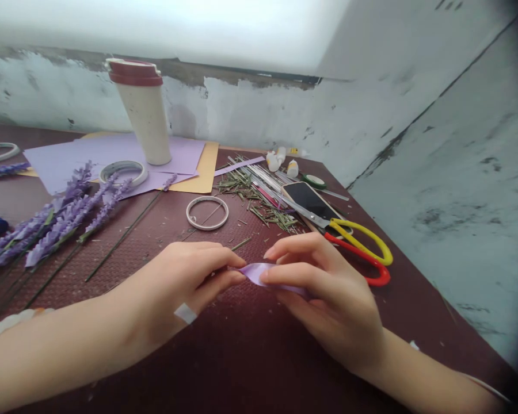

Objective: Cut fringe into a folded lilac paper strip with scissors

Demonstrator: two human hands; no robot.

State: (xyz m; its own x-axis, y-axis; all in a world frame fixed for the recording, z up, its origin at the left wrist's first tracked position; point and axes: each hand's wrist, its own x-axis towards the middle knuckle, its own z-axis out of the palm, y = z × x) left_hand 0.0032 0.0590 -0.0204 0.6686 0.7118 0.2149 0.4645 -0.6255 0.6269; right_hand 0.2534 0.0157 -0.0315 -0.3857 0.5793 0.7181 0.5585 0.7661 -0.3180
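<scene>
A narrow purple paper strip (255,272) stretches between both hands above the dark red table. Its left end is pinched between the thumb and forefinger of my left hand (194,276). My right hand (328,293) grips the strip farther right, with the thumb below and fingers over it; the strip's far end is partly hidden by these fingers. A small piece of whitish tape (185,314) sticks to my left hand near the base of the thumb. Beyond the hands a tape ring (207,213) lies flat on the table.
Scissors (362,247) overlap a phone (311,200) at the right. Cut green stems (271,215) and small glue bottles (273,162) lie behind. Purple flower stems (64,221) spread at left. A lidded cup (147,118) stands on purple paper (69,158).
</scene>
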